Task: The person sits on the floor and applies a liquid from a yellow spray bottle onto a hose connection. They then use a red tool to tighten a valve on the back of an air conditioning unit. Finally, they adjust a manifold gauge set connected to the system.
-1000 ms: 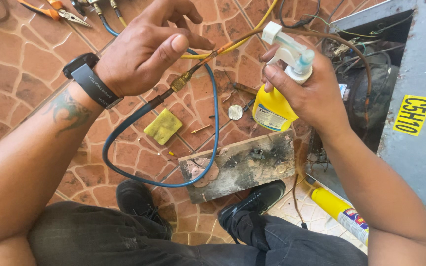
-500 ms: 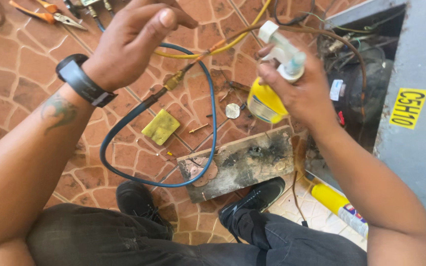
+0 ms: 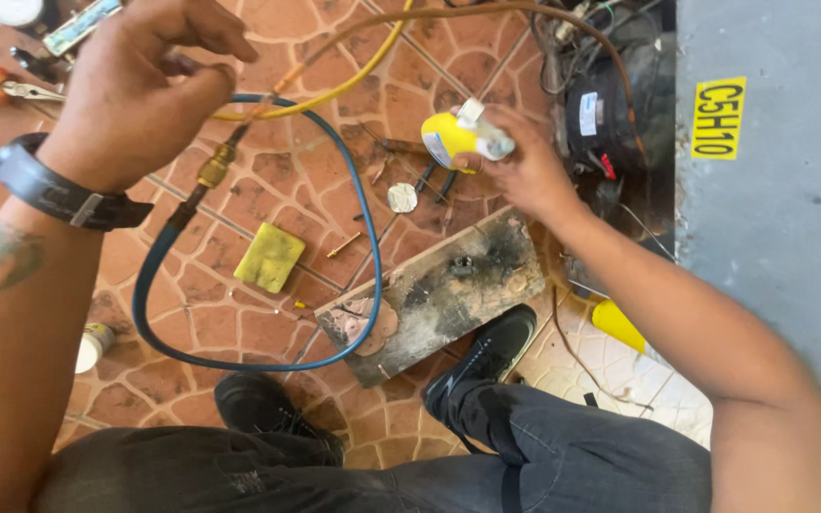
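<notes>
Right hand (image 3: pixel 515 166) has dropped away from the fitting and out toward the floor tiles, fingers wrapped around the yellow spray bottle (image 3: pixel 453 138), now tipped on its side near the black compressor (image 3: pixel 601 114). A second ago it stood upright beside the left hand. Left hand (image 3: pixel 140 90) is higher now, fingers pinched narrow on the yellow hose (image 3: pixel 353 81) just above the brass fitting (image 3: pixel 214 169) of the blue hose (image 3: pixel 363 247). Spraying looks finished; joint held up in view. Charred wooden board (image 3: pixel 448 290) lies by the shoe.
</notes>
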